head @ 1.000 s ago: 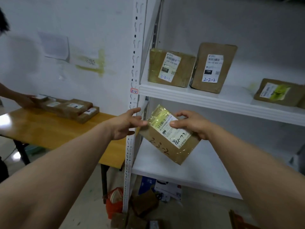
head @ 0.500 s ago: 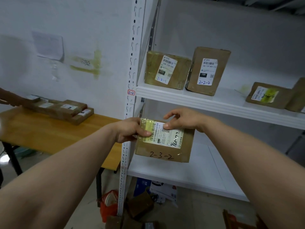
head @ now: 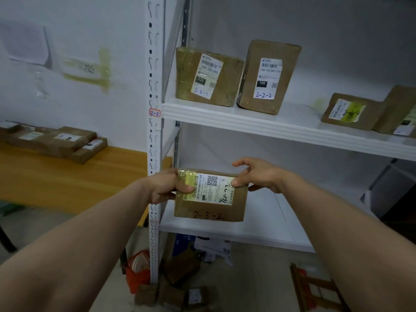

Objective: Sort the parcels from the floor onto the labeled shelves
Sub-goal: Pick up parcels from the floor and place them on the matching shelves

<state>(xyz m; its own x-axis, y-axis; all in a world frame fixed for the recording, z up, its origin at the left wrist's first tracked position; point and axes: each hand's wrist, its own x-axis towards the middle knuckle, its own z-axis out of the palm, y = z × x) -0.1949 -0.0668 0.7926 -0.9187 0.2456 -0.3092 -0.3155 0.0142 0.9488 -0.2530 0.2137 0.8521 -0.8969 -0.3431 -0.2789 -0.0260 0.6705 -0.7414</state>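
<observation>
I hold the parcel [head: 209,195] with both hands: left hand [head: 164,185] pinching its left edge, right hand [head: 258,176] its top right corner. It stands upright at the left end of the lower shelf [head: 265,226].

2 bare forearms [head: 94,233]; bare left hand [head: 164,188], bare right hand [head: 262,174].

Parcel [head: 209,212], tilted a second ago, now level before the lower shelf [head: 258,233]; my left hand [head: 164,185], formerly open against it, now grips its left edge.
</observation>
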